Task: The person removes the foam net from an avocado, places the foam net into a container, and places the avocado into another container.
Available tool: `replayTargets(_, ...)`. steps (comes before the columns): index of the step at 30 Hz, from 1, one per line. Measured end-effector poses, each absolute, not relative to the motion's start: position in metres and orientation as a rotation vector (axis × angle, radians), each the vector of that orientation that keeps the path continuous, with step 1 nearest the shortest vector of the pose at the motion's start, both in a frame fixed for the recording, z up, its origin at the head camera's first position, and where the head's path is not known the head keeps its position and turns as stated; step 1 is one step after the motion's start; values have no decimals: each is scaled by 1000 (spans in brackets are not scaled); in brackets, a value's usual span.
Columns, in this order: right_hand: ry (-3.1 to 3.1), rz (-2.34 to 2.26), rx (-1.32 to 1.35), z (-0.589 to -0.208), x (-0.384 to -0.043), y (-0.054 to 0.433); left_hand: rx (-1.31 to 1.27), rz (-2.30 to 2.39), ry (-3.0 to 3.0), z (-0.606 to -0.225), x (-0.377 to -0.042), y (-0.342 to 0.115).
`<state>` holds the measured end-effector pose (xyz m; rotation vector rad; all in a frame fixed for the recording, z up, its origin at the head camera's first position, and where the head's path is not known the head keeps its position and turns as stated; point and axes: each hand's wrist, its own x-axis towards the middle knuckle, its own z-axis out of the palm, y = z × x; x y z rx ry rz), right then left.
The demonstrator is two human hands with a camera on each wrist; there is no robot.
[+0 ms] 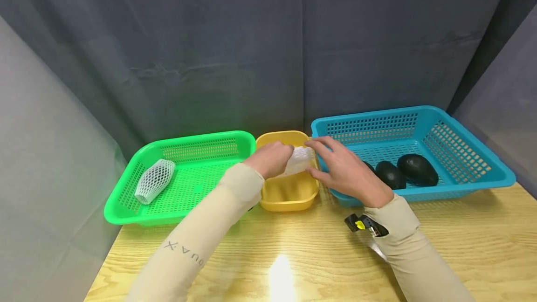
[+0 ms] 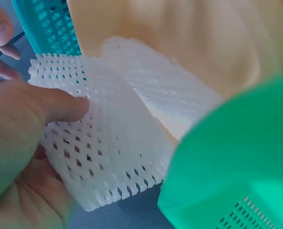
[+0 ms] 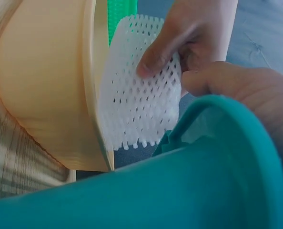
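My left hand (image 1: 272,158) pinches a white foam net sleeve (image 2: 108,129) over the yellow bin (image 1: 289,206), with the thumb laid across the mesh. The sleeve looks flattened, and its cut edge shows in both wrist views. At the sleeve's right end is my right hand (image 1: 346,169), its fingers and thumb spread apart; contact with the sleeve is hard to tell. More white foam netting (image 2: 156,78) lies in the bin in the left wrist view. Several dark, egg-shaped fruits like avocados (image 1: 417,170) sit in the blue basket (image 1: 461,190), partly behind my right hand.
To the left stands a green basket (image 1: 168,220) holding a bulging white foam net sleeve (image 1: 154,181) with something dark showing through. Both baskets flank the yellow bin on a wooden table (image 1: 327,264). A dark cloth (image 1: 209,59) hangs behind them.
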<state>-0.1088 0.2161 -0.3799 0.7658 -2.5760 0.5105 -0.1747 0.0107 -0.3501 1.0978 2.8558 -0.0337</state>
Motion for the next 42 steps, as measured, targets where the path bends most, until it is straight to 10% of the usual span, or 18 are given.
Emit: replayTargets(42, -2627, 520, 719, -371, -100, 218, 943, -213, 2800, -363, -179, 38)
